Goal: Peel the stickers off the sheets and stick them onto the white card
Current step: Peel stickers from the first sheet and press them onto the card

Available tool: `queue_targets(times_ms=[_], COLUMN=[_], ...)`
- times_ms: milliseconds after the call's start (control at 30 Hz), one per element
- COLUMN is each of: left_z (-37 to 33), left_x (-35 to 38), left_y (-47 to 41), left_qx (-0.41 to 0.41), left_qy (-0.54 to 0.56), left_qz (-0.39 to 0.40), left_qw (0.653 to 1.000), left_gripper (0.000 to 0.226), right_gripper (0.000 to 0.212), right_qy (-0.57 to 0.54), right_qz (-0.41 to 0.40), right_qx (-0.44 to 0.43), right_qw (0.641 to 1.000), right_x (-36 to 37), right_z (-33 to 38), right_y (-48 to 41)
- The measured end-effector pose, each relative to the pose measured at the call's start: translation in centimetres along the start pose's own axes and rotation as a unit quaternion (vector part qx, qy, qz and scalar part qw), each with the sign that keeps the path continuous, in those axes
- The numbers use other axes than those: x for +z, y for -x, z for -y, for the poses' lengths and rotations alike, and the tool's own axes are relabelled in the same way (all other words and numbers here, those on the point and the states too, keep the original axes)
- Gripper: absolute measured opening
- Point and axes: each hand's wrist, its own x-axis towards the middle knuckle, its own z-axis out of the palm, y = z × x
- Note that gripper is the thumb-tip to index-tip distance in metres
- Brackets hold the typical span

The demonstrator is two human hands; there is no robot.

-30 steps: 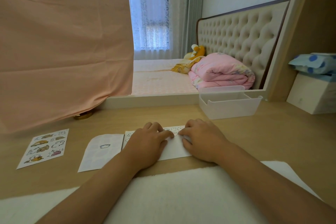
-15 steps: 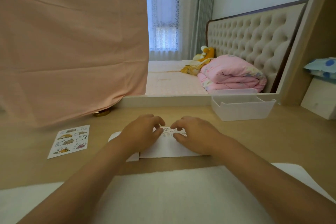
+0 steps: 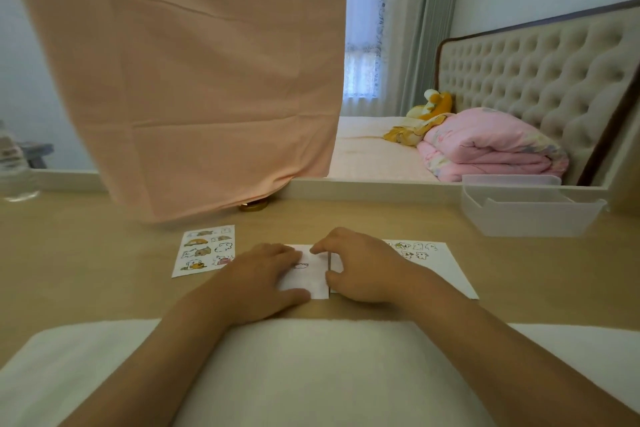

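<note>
Head view, white card (image 3: pixel 306 282): lies flat in the middle of the desk (image 3: pixel 104 253), about midway between its near and far edges; one small sticker (image 3: pixel 300 266) shows on it.
Left hand (image 3: pixel 263 277): palm down on the card's left part, fingers (image 3: pixel 289 253) stretched flat and released, pressing the paper, grasping nothing.
Right hand (image 3: pixel 367 267): rests on the right sticker sheet (image 3: pixel 440 263), fingers curled with the tips at the card's right edge; I cannot tell whether they pinch anything.
Right sticker sheet: just beside the card, touching or slightly overlapping its right edge.
Left sticker sheet (image 3: pixel 207 250): flat on the desk, left of the card, partly under the left wrist's side.
Far edge of desk: a peach cloth (image 3: pixel 173 80) hangs down to it at left; a clear tray (image 3: pixel 530 218) stands towards the right corner.
Near edge of desk: a white mat (image 3: pixel 311 374) under both forearms.
Beyond the desk: a bed (image 3: pixel 374 156) with a folded pink quilt (image 3: pixel 485 146).
</note>
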Motion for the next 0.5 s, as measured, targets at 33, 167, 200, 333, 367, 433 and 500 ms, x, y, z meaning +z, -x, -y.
queue_targets(times_ms=[33, 167, 200, 333, 367, 433, 500], left_z=[0.2, 0.6, 0.8, 1.2, 1.0, 0.6, 0.2], left_x=[0.1, 0.2, 0.2, 0.2, 0.1, 0.1, 0.2], left_y=[-0.1, -0.5, -0.6, -0.3, -0.2, -0.1, 0.1], left_qx=[0.004, 0.015, 0.015, 0.020, 0.024, 0.030, 0.027], left_qy=[0.008, 0.027, 0.041, 0.102, 0.114, 0.130, 0.140], left_qz=[-0.012, -0.046, -0.051, -0.073, -0.083, -0.116, -0.158], left_qw=[1.000, 0.998, 0.998, 0.992, 0.990, 0.984, 0.977], left_gripper=[0.073, 0.061, 0.058, 0.053, 0.053, 0.058, 0.071], right_gripper=[0.051, 0.057, 0.057, 0.036, 0.030, 0.027, 0.028], right_qy=[-0.003, -0.011, -0.015, -0.039, -0.039, -0.014, 0.030], right_qz=[0.000, -0.002, -0.006, -0.117, -0.157, -0.236, -0.303], right_qx=[-0.002, -0.031, -0.042, -0.077, -0.090, -0.116, -0.140], right_qw=[1.000, 0.999, 0.999, 0.989, 0.983, 0.965, 0.942], right_x=[0.3, 0.9, 1.0, 1.4, 1.4, 1.5, 1.2], right_z=[-0.1, -0.8, -1.0, -1.6, -1.5, -1.4, -1.2], right_y=[0.0, 0.1, 0.1, -0.1, -0.1, -0.2, -0.2])
